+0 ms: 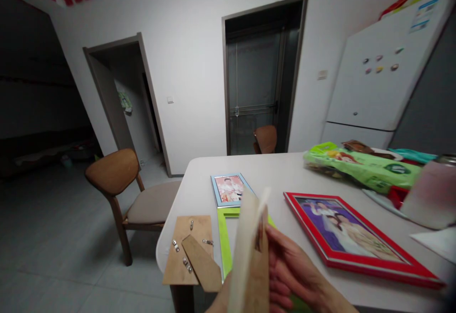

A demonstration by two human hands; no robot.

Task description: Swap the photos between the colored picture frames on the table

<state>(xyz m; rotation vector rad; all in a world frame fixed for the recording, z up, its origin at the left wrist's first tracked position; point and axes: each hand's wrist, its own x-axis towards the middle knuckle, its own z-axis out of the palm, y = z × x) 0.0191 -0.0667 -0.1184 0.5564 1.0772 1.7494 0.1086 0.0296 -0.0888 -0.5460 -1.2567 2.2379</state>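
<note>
In the head view, pale sheets, apparently photo prints, stand upright close to me and are seen nearly edge-on. A strip of a printed picture shows on their right side. My right hand is closed on their right edge, thumb above and fingers curled below. Of my left hand only a part near the wrist shows at the sheets' lower left; its fingers are hidden behind them. Under and behind the sheets lies a lime-green frame, partly covered. Left of it is a brown backing board with metal clips and a stand leg.
A light-blue framed photo lies beyond the green frame. To the right are a red framed photo, a green package and a blurred pinkish container on the white table. A chair stands at the left.
</note>
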